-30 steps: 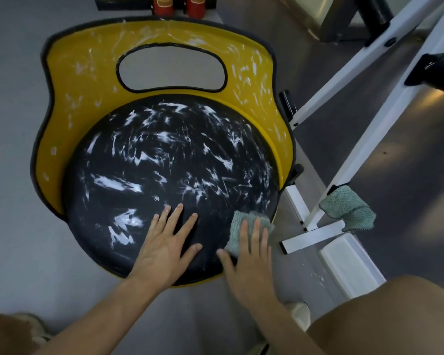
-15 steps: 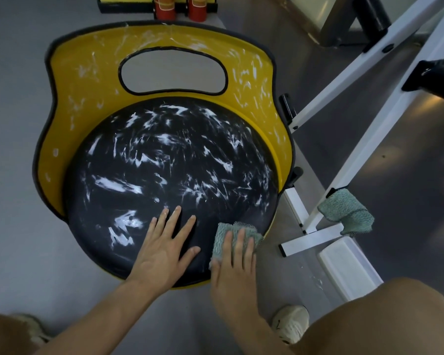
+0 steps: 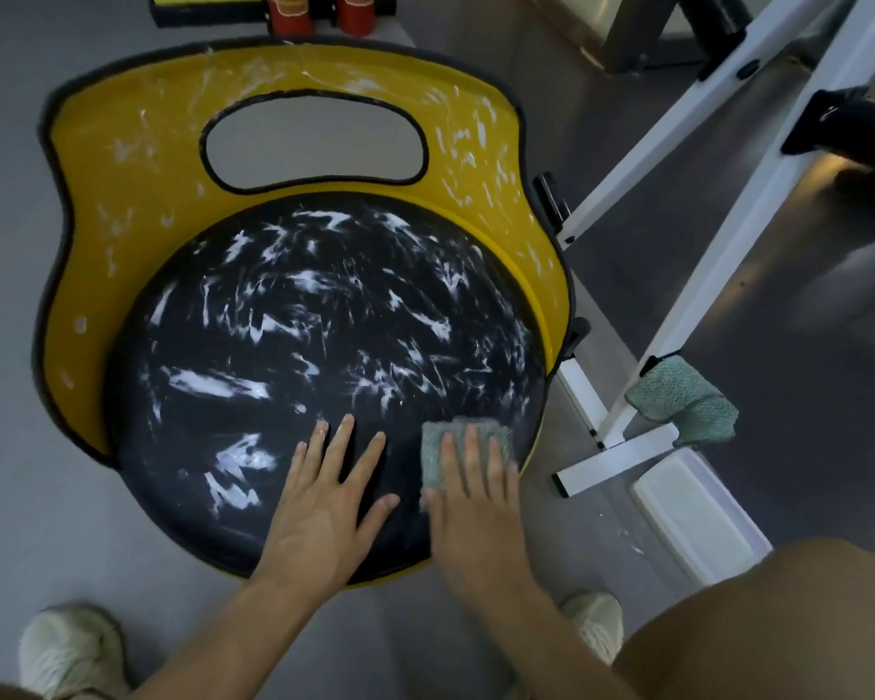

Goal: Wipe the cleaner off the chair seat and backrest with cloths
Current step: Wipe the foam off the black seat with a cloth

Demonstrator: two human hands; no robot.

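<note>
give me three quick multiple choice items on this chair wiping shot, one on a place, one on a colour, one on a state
1. Where is the spare cloth?
A on the person's knee
B on the white frame
C in the left hand

2. What colour is the backrest?
A red
B yellow
C blue

3. How does the right hand meet its cloth?
A flat fingers pressing it
B a fist bunched round it
C not touching it

Answers:
1. B, it hangs low on the frame beside the chair.
2. B, yellow with white smears.
3. A, straight fingers lie on the cloth on the seat.
</note>
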